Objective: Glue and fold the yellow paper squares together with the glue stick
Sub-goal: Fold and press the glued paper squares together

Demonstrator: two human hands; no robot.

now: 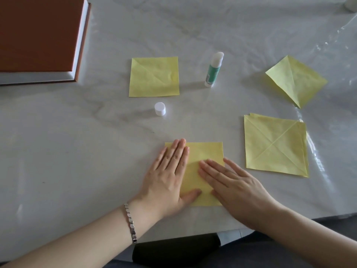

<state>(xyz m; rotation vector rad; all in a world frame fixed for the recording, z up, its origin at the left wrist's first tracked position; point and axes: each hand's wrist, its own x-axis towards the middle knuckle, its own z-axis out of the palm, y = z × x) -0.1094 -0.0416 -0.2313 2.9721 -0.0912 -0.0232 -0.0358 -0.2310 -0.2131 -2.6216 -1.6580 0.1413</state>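
A yellow paper square (204,151) lies near the table's front edge. My left hand (170,175) presses flat on its left side, fingers straight. My right hand (233,186) lies flat across its lower right part. Another creased yellow square (154,77) sits further back. At the right lies a small stack of yellow squares (275,145), and behind it a folded yellow piece (296,80). The green and white glue stick (213,70) stands uncapped in the middle. Its white cap (160,109) stands apart, to the left and nearer me.
A brown hardcover book (38,35) lies at the back left. The table (77,142) is covered in a clear, wrinkled plastic sheet. The front edge runs just below my wrists. A silver bracelet (131,223) is on my left wrist.
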